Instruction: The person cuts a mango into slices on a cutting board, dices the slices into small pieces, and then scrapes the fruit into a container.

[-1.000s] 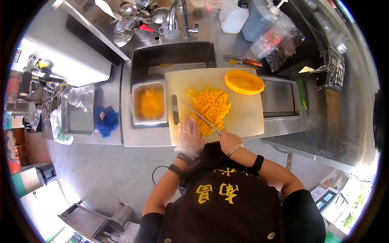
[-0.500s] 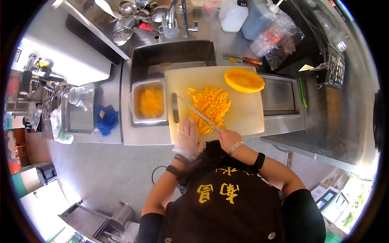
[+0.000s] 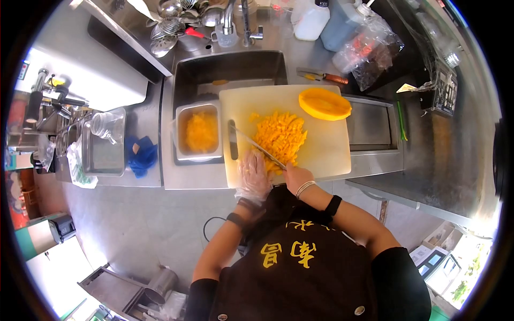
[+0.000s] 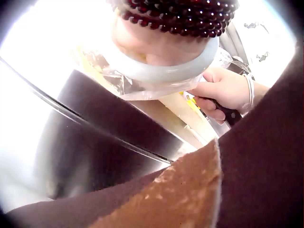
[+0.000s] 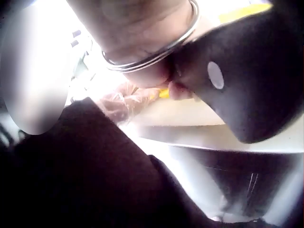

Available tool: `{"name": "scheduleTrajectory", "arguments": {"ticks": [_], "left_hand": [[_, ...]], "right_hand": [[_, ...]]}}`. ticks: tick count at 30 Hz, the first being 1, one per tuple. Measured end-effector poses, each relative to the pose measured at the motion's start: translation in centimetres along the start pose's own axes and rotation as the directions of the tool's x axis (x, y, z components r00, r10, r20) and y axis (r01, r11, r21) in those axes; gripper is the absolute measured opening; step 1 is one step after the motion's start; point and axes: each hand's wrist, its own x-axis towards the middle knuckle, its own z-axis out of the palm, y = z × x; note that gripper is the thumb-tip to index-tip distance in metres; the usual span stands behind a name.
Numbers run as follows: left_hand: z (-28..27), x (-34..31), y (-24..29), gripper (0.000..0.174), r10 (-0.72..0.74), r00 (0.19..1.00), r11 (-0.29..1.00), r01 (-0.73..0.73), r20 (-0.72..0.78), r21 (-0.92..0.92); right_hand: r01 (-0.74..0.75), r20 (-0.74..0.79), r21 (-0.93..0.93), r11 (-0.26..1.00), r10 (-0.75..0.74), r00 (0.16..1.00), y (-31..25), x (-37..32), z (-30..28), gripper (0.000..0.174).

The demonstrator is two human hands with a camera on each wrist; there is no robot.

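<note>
My gloved left hand [image 3: 254, 174] rests at the near left of the cutting board [image 3: 332, 155], its fingers extended along the edge of a pile of chopped yellow-orange fruit [image 3: 281, 134]. A clear plastic glove covers it. My bare right hand [image 3: 298, 179] grips a knife [image 3: 262, 150] by its dark handle, which also shows in the left wrist view under the curled fingers [image 4: 216, 113]. The blade slants across the pile's near left side, its tip toward the board's slot. At the far right of the board lies a large yellow-orange fruit half [image 3: 325, 104].
Left of the board, a white tub [image 3: 198, 109] holds more yellow-orange pieces. The sink [image 3: 230, 64] lies behind, with a faucet [image 3: 227, 24] above. A second knife with a wooden handle [image 3: 335, 78] lies on the counter. A blue cloth [image 3: 143, 155] is further left.
The right hand and knife have moved slightly left and away from the body. The left hand stays beside the pile with a small shift of its fingers.
</note>
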Motion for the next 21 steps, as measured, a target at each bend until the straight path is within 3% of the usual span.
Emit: {"name": "scheduleTrajectory", "arguments": {"ticks": [5, 8, 10, 14, 16, 20, 21], "left_hand": [[-1.2, 0.6, 0.5, 0.065, 0.009, 1.0, 1.0, -0.009, -0.015, -0.006], [-2.3, 0.8, 0.7, 0.065, 0.021, 0.998, 0.991, -0.029, -0.065, -0.131], [-2.2, -0.2, 0.5, 0.062, 0.026, 0.984, 0.989, -0.051, -0.175, -0.141], [-2.1, -1.3, -0.7, 0.055, 0.055, 0.986, 0.994, -0.069, -0.157, -0.088], [-2.4, -1.5, -0.7, 0.045, 0.067, 0.995, 0.998, -0.068, -0.075, -0.013], [-1.3, -1.4, -1.5, 0.035, 0.08, 0.99, 0.996, -0.084, -0.117, -0.027], [-1.0, -1.3, -1.7, 0.033, 0.118, 0.987, 0.993, -0.119, -0.11, -0.002]], "right_hand": [[0.014, -0.017, 0.094, 0.995, -0.012, 1.0, -0.7, -1.3, -3.3, 0.019], [0.015, -0.012, 0.111, 0.994, -0.013, 1.0, -0.9, -2.2, -3.6, 0.019], [-0.032, 0.052, 0.061, 0.998, 0.029, 0.998, -1.2, -2.6, -3.4, 0.018], [-0.061, 0.079, 0.045, 0.997, 0.058, 0.995, -1.2, -2.5, -1.8, 0.019], [-0.106, 0.047, 0.023, 0.994, 0.105, 0.993, -0.9, -1.9, 0.2, 0.02], [-0.083, -0.006, 0.003, 0.997, 0.083, 0.997, -1.2, -0.7, 0.6, 0.02], [-0.062, 0.076, 0.0, 0.998, 0.062, 0.995, -1.3, -0.5, -0.2, 0.019]]}}
